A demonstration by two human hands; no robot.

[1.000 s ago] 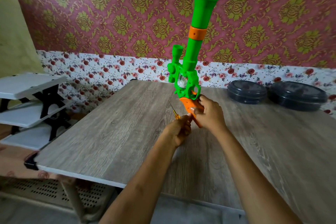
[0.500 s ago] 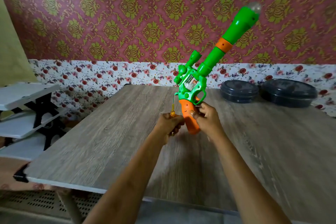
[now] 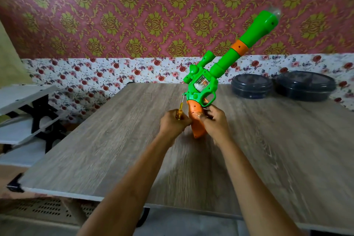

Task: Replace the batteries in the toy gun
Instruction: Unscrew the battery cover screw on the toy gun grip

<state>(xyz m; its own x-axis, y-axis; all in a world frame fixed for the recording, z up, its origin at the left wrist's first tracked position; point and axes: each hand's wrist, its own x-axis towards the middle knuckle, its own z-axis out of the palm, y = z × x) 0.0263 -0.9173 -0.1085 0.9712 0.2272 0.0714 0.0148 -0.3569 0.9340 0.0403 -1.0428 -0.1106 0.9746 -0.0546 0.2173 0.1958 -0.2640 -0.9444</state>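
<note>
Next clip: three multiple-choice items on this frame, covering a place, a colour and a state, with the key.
1. Where are the two dark round containers? A) far right of the table B) on a chair C) in a drawer
2. What colour is the grip of the toy gun? A) blue B) orange C) black
3. What is the left hand doing? A) lying flat B) gripping a screwdriver C) waving

1A: both stand on the table's far right.
2B: the grip is orange below the green body.
3B: the hand curls round the yellow handle.
</note>
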